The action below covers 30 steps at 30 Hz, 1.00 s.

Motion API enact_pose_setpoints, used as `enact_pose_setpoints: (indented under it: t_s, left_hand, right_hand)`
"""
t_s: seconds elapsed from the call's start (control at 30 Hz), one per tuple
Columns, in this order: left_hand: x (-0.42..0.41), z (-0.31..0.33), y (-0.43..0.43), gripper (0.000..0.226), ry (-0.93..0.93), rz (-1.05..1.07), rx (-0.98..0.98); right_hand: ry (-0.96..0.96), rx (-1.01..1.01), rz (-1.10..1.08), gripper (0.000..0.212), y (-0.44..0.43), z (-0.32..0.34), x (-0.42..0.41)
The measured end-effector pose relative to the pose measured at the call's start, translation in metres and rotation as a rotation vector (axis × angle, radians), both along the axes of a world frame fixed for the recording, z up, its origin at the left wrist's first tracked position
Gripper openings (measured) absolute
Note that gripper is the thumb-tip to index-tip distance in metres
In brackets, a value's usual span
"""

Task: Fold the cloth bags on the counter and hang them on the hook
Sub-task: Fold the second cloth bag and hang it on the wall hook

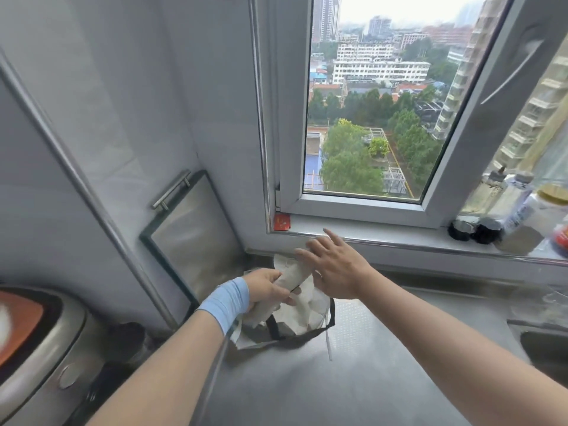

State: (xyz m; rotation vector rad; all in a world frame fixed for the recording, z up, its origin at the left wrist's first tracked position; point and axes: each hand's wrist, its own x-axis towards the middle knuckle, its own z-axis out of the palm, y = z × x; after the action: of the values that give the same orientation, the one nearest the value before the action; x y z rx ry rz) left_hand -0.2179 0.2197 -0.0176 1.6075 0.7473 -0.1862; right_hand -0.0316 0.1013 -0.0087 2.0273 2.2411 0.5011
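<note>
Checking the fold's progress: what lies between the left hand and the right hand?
Head view: a rolled cloth bag spans the gap, gripped by the left hand, its far end at the open right hand. A dark-strapped bag lies beneath.

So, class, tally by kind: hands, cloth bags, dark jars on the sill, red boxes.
Hands: 2 (left hand, right hand)
Cloth bags: 2 (rolled pale bag, dark-trimmed bag)
Dark jars: 2 (left jar, right jar)
Red boxes: 1 (red box)
Total: 7
</note>
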Motion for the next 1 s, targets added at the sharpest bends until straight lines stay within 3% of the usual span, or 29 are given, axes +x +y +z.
enact_pose_setpoints:
  t_s: [0.07, 0.17, 0.23, 0.5, 0.6, 0.67, 0.73, 0.83, 1.0]
  left_hand:
    - [-0.004, 0.004, 0.006, 0.035, -0.093, 0.065, -0.132]
    - [-0.007, 0.009, 0.010, 0.032, -0.189, 0.081, -0.288]
    - [-0.010, 0.012, 0.012, 0.034, -0.218, 0.086, -0.325]
    - [-0.025, 0.012, 0.027, 0.056, -0.157, 0.103, -0.208]
    - [-0.027, 0.023, 0.024, 0.029, -0.219, 0.138, -0.229]
    - [-0.027, 0.024, 0.024, 0.024, -0.249, 0.159, -0.240]
    - [-0.027, 0.025, 0.025, 0.032, -0.281, 0.168, -0.225]
    - [-0.023, 0.027, 0.027, 0.053, -0.285, 0.188, -0.149]
    - [-0.013, 0.039, 0.026, 0.074, -0.304, 0.286, 0.007]
  right_hand:
    - [-0.113, 0.042, 0.019, 0.072, 0.005, -0.001, -0.012]
    - [-0.188, 0.186, -0.057, 0.051, 0.013, -0.007, -0.032]
    - [-0.194, 0.182, -0.126, 0.052, 0.019, -0.005, -0.038]
    - [-0.109, 0.356, -0.067, 0.048, 0.045, 0.002, -0.028]
    - [-0.036, 0.509, -0.088, 0.040, 0.053, 0.006, -0.033]
    - [-0.017, 0.500, -0.085, 0.037, 0.059, 0.013, -0.035]
    - [0.097, 0.463, -0.068, 0.033, 0.062, 0.019, -0.035]
    - [0.526, 0.348, -0.109, 0.033, 0.065, 0.036, -0.043]
    - [1.076, 0.259, -0.332, 0.032, 0.072, 0.058, -0.048]
